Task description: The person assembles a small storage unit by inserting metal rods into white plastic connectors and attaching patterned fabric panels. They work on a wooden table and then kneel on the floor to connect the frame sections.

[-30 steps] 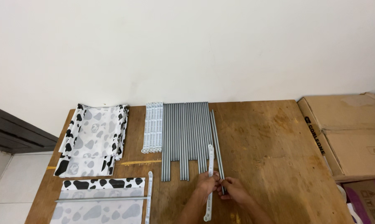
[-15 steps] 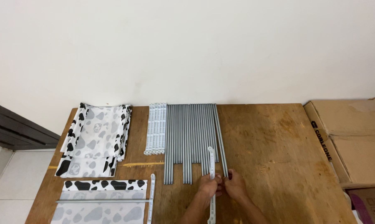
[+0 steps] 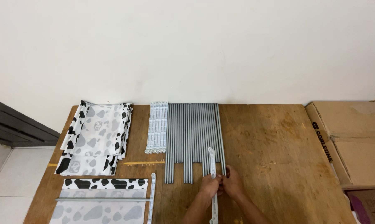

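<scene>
A long white plastic strip (image 3: pixel 213 182) lay lengthwise near the middle of the desk's near edge, its far end resting over the near ends of the grey rods. Both hands met on it at about mid-length. The left hand (image 3: pixel 209 186) had its fingers closed around the strip from the left side. The right hand (image 3: pixel 233 186) pressed in from the right, fingers curled at the strip and at the end of a grey rod; which of the two it gripped could not be told.

The row of grey metal rods (image 3: pixel 191 139) lay side by side, running from the far edge toward the near edge at desk centre. Just left of them sat a stack of white strips (image 3: pixel 157 127). Folded cow-patterned fabric (image 3: pixel 97 137) occupied the far left corner. A second cow-patterned panel (image 3: pixel 99 199), with a rod across it, lay at the near left corner, another white strip (image 3: pixel 152 197) along its right side. Cardboard boxes (image 3: pixel 353 141) stood beyond the wooden desk's (image 3: pixel 287 149) right edge.
</scene>
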